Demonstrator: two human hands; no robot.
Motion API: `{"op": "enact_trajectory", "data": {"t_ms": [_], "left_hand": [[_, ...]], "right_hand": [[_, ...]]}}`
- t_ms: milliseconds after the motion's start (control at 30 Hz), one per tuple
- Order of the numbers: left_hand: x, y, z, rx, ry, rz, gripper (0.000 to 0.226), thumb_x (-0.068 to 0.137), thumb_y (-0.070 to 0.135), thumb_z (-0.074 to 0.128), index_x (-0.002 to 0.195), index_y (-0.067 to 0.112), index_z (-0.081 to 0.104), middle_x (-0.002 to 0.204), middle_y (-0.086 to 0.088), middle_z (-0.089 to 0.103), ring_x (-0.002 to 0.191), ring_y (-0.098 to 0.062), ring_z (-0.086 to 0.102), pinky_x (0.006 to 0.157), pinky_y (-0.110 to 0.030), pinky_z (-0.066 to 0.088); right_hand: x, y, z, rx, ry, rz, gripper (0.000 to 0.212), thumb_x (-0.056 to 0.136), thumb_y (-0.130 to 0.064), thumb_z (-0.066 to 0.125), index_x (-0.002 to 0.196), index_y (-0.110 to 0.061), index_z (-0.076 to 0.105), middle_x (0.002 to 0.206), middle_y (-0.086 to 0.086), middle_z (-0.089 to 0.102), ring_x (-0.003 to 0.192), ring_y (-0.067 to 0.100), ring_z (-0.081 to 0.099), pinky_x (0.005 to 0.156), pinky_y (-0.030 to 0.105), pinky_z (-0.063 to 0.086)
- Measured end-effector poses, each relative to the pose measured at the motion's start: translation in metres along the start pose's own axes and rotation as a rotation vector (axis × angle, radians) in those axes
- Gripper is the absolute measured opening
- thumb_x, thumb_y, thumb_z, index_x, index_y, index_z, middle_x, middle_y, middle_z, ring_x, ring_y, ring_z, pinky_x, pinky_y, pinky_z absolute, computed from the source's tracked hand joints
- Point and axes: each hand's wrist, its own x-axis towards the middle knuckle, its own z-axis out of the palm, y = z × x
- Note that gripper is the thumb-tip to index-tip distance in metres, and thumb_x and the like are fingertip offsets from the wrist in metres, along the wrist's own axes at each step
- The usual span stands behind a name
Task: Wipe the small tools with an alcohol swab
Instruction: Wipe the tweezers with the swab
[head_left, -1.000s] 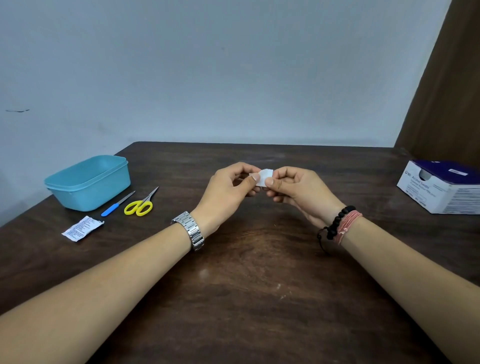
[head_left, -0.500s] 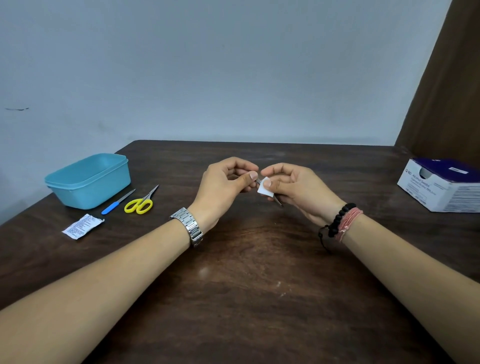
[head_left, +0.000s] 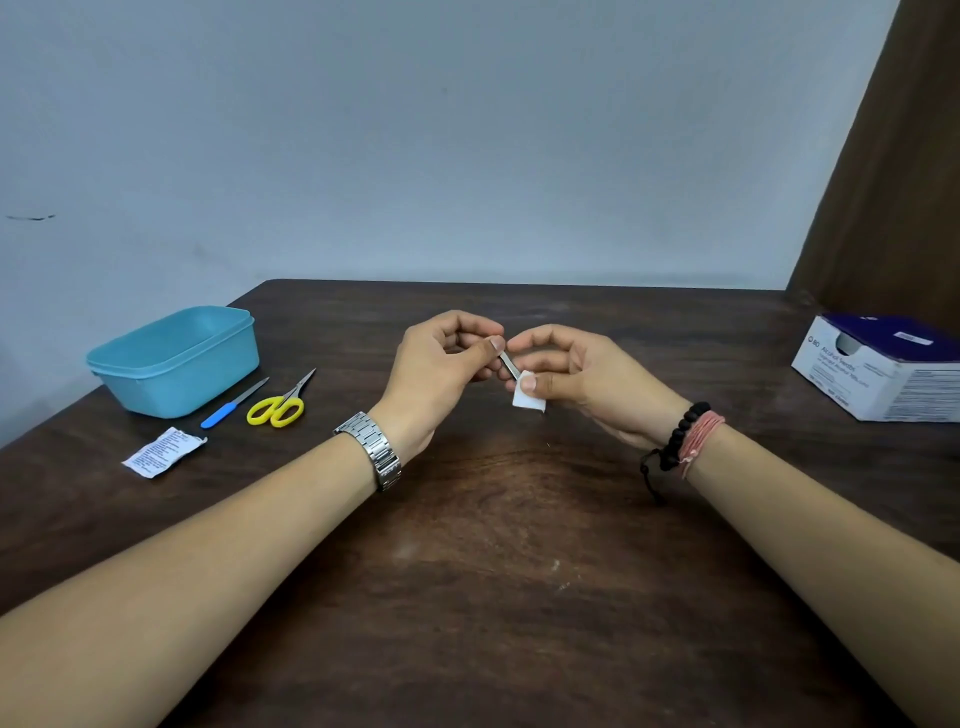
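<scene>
While the left hand (head_left: 441, 369) pinches a metal tool (head_left: 509, 365) at its upper end, its length slants down-right into the swab (head_left: 527, 399) pinched by the right hand (head_left: 576, 379).

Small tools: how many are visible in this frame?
3: blue-handled metal file and yellow-handled scissors lie beside the teal tub; a slim metal tool is between the hands. More may be hidden.

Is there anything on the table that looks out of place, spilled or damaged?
Nothing stands out. The torn swab wrapper lies loose near the table's left edge, beside the blue-handled tool and yellow scissors. No spill or damage shows.
</scene>
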Motion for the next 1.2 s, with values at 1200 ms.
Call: {"op": "enact_trajectory", "data": {"t_ms": [1200], "left_hand": [[0.0022, -0.0019, -0.0041, -0.038, -0.013, -0.068, 0.010, 0.087, 0.006, 0.071, 0.093, 0.014, 0.073, 0.073, 0.001, 0.068, 0.072, -0.009, 0.065, 0.069, -0.021, 0.052]], "right_hand": [[-0.0039, -0.0007, -0.0030, 0.011, -0.100, 0.092, 0.035, 0.088, 0.008, 0.062, 0.121, -0.005, 0.063, 0.105, 0.011, 0.071, 0.095, 0.015, 0.067, 0.089, 0.025, 0.054]]}}
